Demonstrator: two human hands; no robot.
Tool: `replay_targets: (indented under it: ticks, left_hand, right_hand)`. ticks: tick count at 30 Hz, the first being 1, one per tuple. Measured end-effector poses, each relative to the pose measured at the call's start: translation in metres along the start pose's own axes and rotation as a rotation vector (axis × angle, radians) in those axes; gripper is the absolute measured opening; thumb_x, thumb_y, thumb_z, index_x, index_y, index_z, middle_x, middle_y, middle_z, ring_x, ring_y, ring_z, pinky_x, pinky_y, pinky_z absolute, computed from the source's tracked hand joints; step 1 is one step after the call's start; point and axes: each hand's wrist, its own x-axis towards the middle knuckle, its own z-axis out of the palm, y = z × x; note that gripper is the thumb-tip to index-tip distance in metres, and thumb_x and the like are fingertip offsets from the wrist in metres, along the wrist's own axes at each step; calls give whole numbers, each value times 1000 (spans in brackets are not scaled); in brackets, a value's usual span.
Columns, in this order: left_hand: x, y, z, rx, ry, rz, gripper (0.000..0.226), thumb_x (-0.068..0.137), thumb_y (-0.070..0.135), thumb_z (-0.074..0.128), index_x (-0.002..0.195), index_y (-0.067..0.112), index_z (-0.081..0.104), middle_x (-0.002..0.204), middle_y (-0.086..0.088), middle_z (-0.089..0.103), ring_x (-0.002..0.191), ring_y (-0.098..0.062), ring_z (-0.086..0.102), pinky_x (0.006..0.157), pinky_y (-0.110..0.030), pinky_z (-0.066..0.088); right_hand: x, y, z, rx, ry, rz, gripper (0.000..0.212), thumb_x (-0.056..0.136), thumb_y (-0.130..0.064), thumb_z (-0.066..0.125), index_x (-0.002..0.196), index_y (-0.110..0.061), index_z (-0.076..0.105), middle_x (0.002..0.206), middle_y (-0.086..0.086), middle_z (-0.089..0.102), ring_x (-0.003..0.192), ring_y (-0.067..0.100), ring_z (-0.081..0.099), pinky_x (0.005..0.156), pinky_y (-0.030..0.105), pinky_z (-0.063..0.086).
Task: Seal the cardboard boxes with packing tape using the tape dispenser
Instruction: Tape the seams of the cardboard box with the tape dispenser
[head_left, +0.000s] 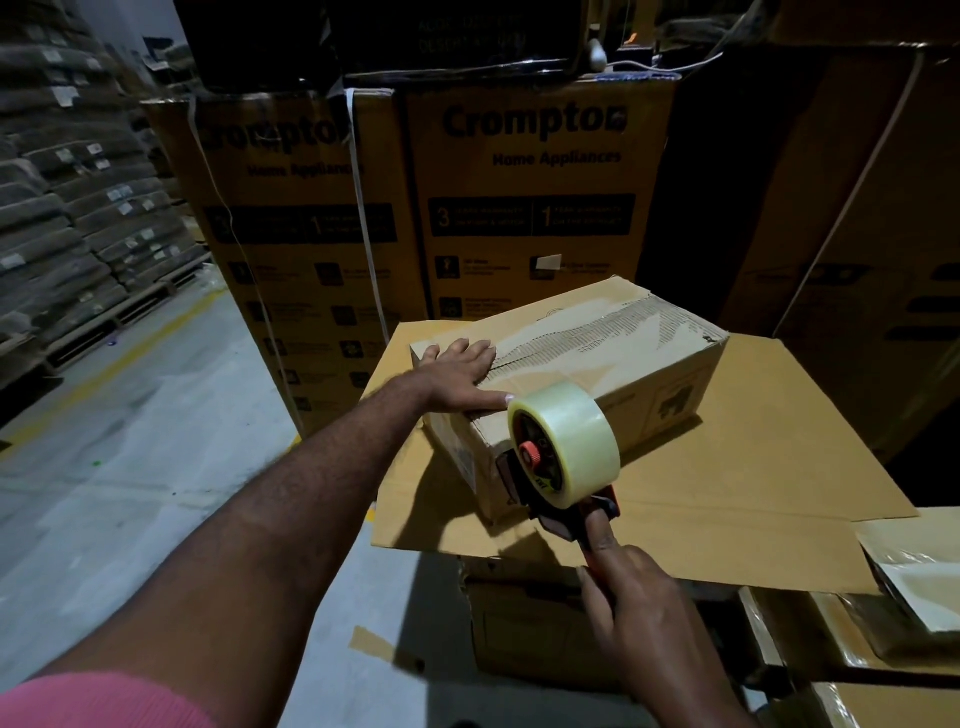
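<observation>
Two bare hands work at a small cardboard box (597, 332) in a dim warehouse, seen from above by the person's own head camera. That box lies on a flat cardboard sheet (753, 467) spread over a lower carton, and its long axis runs from near-left away to far-right, with the centre seam of its top flaps along the same line. Its top looks scuffed, with torn paper and shiny patches around the seam. The left hand (457, 374) rests flat on the near-left end of the top, fingers straight and spread, pressing the flaps down and holding nothing. The right hand (634, 597), nearer the camera, has its fingers curled round the handle of a red tape dispenser (514, 478) carrying a full clear tape roll (571, 436). The dispenser sits at the near corner of the box, just below the left thumb, with the box stretching away from it up and to the right; whether its front edge touches the cardboard cannot be told. Judging by this, the coming pull should run along the seam, away from the right hand towards the far end. Tall printed cartons (530, 208) stand behind, stacked sacks (78, 208) to the left, grey floor (156, 441) below.
</observation>
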Motion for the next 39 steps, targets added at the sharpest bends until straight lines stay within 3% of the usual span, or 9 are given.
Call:
replay_targets:
  ticks: [7,9,11,13,18,27,31,34,39]
  left_hand:
    - [-10,12,-7,-23,-20,-31,103,88,84,32,163,22,-2,171,0,-10,156,-27,-12,122,-63,-7]
    - [-19,21,-6,-54,64,-37,95,93,76,41,164,22,6,171,0,-4,157,-27,-8,122,-64,-5]
    - [-37,34,0,-154,177,11,80,99,58,50,163,23,16,171,2,4,157,-23,-2,125,-57,-3]
    - [-56,44,13,-321,157,73,71,102,52,49,162,26,21,169,8,5,155,-15,-2,125,-51,-5]
    - [-54,37,27,-331,25,137,87,87,72,32,162,29,20,171,8,-1,156,-14,-9,117,-46,-22]
    - [-51,39,9,-212,-112,103,92,91,74,32,164,24,8,171,3,-10,156,-19,-11,119,-50,-16]
    - [-54,42,6,-177,-91,71,72,106,57,26,163,21,0,170,1,-12,156,-20,-12,121,-50,-15]
    - [-53,41,6,-198,-103,81,78,103,62,26,163,21,-1,170,1,-14,156,-20,-14,120,-50,-17]
    - [-52,38,9,-182,-123,120,91,101,53,51,163,22,-7,169,2,-19,155,-20,-19,120,-51,-19]
  right_hand:
    - [3,1,4,-16,-69,30,99,102,-41,48,119,-68,-46,107,-9,52,90,9,54,75,24,45]
    - [5,2,6,-14,-64,50,95,102,-43,46,121,-67,-44,109,-10,52,92,9,54,77,25,47]
    - [7,2,6,0,-50,54,88,102,-45,45,128,-63,-37,111,-10,52,95,10,55,80,26,48]
    - [7,1,8,19,-42,61,81,102,-45,46,136,-56,-28,112,-9,53,96,11,56,80,26,48]
    - [5,0,16,82,-44,87,72,100,-43,52,158,-40,10,103,-5,56,91,16,58,71,31,46]
    - [-7,1,7,58,12,21,77,100,-40,52,156,-45,0,98,-9,55,85,11,54,65,28,47]
    - [-21,9,12,81,83,-34,102,90,-28,71,152,-56,-5,92,-2,63,75,18,62,54,34,49]
    - [-23,15,18,97,143,-57,105,86,-25,76,153,-56,0,93,2,67,75,24,66,51,38,52]
    - [-17,17,32,55,120,-59,102,92,-29,69,148,-62,-10,96,3,64,78,26,64,55,43,52]
